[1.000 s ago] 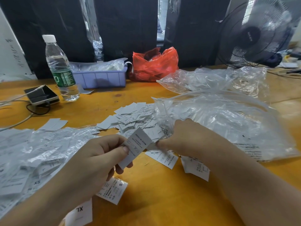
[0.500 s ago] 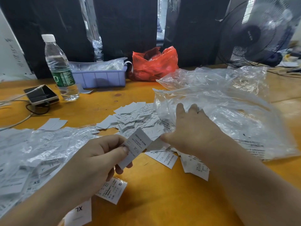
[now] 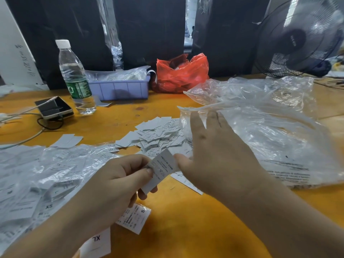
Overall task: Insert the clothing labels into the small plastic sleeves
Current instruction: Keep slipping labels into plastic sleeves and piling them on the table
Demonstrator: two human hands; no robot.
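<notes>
My left hand (image 3: pixel 115 181) pinches a white printed clothing label (image 3: pixel 161 170) between thumb and fingers, low in the middle of the view. My right hand (image 3: pixel 217 155) is spread with straight fingers, its fingertips at the mouth of a big clear plastic bag (image 3: pixel 270 138) of small sleeves; it holds nothing. A loose pile of white labels (image 3: pixel 154 135) lies on the orange table just beyond both hands. Sleeved labels marked S (image 3: pixel 135 217) and XL (image 3: pixel 96 243) lie near my left forearm.
A heap of filled plastic sleeves (image 3: pixel 37 174) covers the left. At the back stand a water bottle (image 3: pixel 75 77), a phone with cable (image 3: pixel 54 108), a lilac tray (image 3: pixel 121 88), a red bag (image 3: pixel 181 73) and a fan (image 3: pixel 301 36).
My right hand has opened out from a curled pose by the label and reached forward to the clear bag's mouth. My left hand keeps the label in place.
</notes>
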